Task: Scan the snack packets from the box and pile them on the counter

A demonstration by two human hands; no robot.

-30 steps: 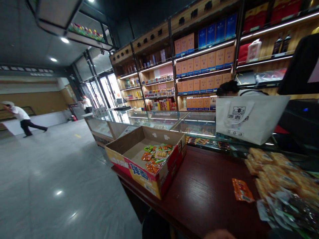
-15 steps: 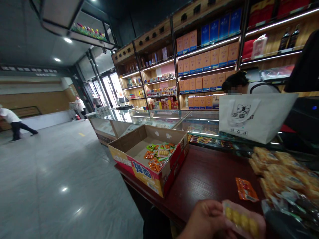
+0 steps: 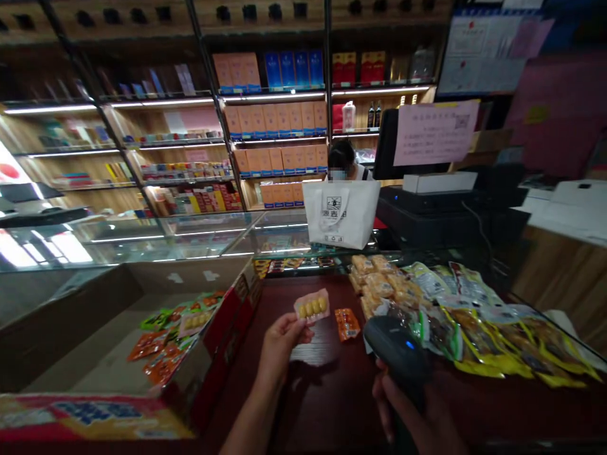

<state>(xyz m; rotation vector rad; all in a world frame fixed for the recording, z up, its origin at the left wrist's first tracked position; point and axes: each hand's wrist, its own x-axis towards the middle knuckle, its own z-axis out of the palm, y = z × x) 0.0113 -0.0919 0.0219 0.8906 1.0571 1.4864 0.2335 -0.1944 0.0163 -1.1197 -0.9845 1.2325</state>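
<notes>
My left hand [image 3: 286, 335] pinches one corner of a small clear snack pack [image 3: 313, 307] with several yellow-green balls in a row, held up above the dark red counter. In my right hand [image 3: 403, 401] is a black barcode scanner [image 3: 391, 344] with a blue light, its head tilted toward the left. Between the two hands an orange snack packet [image 3: 348, 324] lies flat on the counter. To the left stands an open cardboard box [image 3: 203, 379], with several orange and green snack packets [image 3: 164, 344] and a similar pack of yellow balls inside.
Wrapped yellow pastries [image 3: 379, 282] and larger bagged foods [image 3: 502, 338] lie along the right. Behind them stand a white tote bag [image 3: 341, 215], a black register [image 3: 446, 212] and a monitor with a paper notice [image 3: 434, 133]. A person [image 3: 346, 161] is behind the bag.
The view has swung right, bringing the register and bagged foods into sight. My left hand now holds the pack farther forward. My right hand with the scanner has come into view.
</notes>
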